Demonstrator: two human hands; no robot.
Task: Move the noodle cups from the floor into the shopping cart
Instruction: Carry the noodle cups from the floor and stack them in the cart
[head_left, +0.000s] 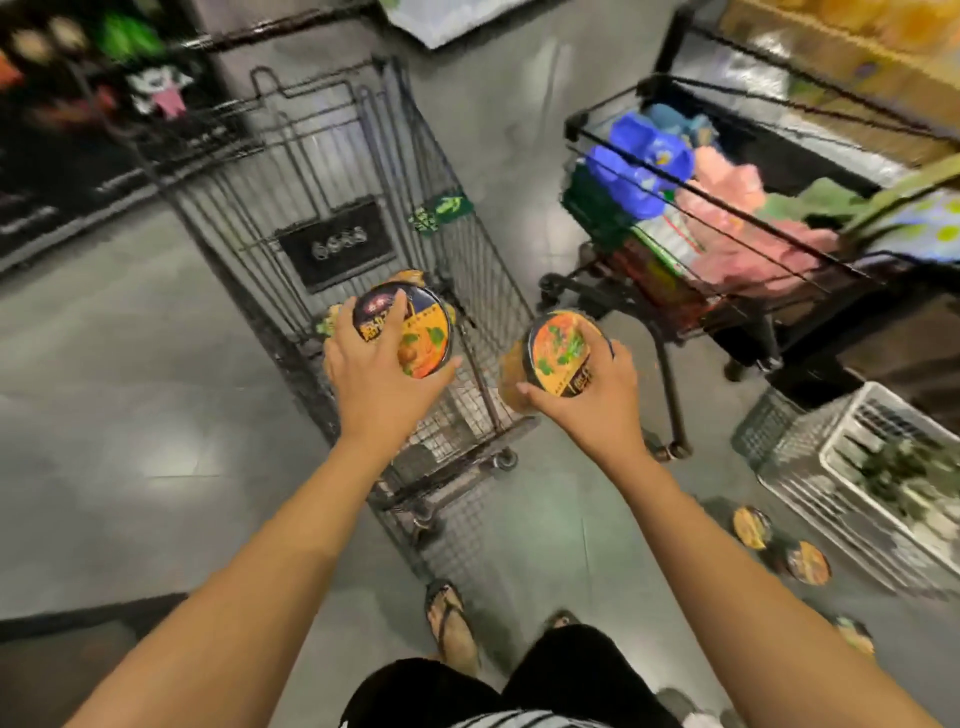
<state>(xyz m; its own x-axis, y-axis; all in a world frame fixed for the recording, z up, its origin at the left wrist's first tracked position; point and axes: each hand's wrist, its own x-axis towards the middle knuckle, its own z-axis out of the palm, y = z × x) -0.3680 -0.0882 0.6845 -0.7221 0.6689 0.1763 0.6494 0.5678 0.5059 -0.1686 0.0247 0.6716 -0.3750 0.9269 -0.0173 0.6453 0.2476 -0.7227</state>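
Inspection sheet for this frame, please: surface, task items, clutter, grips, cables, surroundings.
Surface: grey floor, blurred.
Job's things: shopping cart ahead; left cup over its near end; right cup just right of it; at least two floor cups at right.
Clutter: white basket.
Grips: left hand grips left cup; right hand grips right cup.
Cables: nothing seen.
Surroundings: second cart holding colourful goods; dark shelves.

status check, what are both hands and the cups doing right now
Left hand grips a noodle cup over the cart. Right hand grips a second cup just right of it. More cups on the floor. Nothing blocking.
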